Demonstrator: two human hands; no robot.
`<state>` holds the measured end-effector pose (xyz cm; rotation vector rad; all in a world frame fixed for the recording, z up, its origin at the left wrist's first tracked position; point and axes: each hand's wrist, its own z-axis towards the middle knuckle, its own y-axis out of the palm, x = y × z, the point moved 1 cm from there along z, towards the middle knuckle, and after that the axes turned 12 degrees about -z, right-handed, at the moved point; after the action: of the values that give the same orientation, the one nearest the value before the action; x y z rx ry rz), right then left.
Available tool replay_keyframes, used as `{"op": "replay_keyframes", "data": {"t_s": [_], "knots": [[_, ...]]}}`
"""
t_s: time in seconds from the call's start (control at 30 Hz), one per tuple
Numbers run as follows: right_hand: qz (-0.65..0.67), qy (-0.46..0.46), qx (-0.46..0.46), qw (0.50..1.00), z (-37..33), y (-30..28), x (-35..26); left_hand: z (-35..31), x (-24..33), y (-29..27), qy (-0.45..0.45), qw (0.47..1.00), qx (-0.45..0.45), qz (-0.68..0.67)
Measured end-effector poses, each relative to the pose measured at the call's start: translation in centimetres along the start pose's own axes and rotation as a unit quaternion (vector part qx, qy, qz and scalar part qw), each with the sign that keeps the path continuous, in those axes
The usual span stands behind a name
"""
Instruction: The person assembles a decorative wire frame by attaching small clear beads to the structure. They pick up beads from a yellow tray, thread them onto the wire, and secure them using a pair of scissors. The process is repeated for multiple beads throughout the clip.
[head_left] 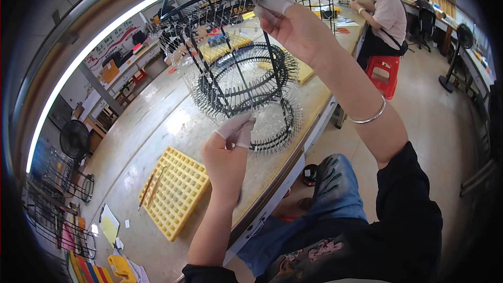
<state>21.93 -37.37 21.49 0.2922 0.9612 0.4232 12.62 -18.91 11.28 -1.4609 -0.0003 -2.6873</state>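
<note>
A black wire frame (238, 68) with stacked rings stands on the table before me, hung with many small clear pieces. My left hand (226, 144), white covers on its fingertips, is closed in a pinch beside the frame's lowest ring (287, 126). Whatever lies between those fingertips is too small to make out. Raised at the frame's upper right, my right hand (293, 29) also wears fingertip covers. Its thumb and finger pinch together close to the top ring, and what they hold is not clear.
On the table (133, 165) lies a yellow grid tray (175, 191) with a thin stick-like tool (153, 187) on it. More yellow trays (225, 47) sit behind the frame. A person (385, 15) sits on a red stool (384, 76) at the far right. A black fan (75, 139) stands left.
</note>
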Motion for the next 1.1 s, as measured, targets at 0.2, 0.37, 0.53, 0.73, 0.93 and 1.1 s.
{"op": "replay_keyframes", "data": {"t_s": [0.2,0.37,0.53,0.73,0.93,1.1], "knots": [[-0.262,-0.037,-0.036,0.964,-5.5,-0.6,0.8,0.8,-0.6,-1.2,0.219,0.957,0.014,0.187],[-0.377,0.006,-0.059,0.924,-11.6,-0.4,2.1,0.7,-1.5,-2.3,0.331,0.916,-0.036,0.226],[-0.418,0.046,-0.025,0.907,-13.3,0.8,4.0,0.7,-2.1,-1.8,0.353,0.926,0.002,0.135],[-0.384,0.016,0.026,0.923,-13.1,1.6,6.9,1.0,-2.4,-2.8,0.319,0.943,-0.019,0.092],[-0.286,0.045,0.069,0.955,-13.3,2.2,8.1,1.2,-2.8,-2.9,0.291,0.955,-0.007,0.059],[-0.237,0.058,0.121,0.962,-13.4,2.5,8.8,0.9,-3.4,-2.7,0.269,0.96,-0.037,0.066]]}}
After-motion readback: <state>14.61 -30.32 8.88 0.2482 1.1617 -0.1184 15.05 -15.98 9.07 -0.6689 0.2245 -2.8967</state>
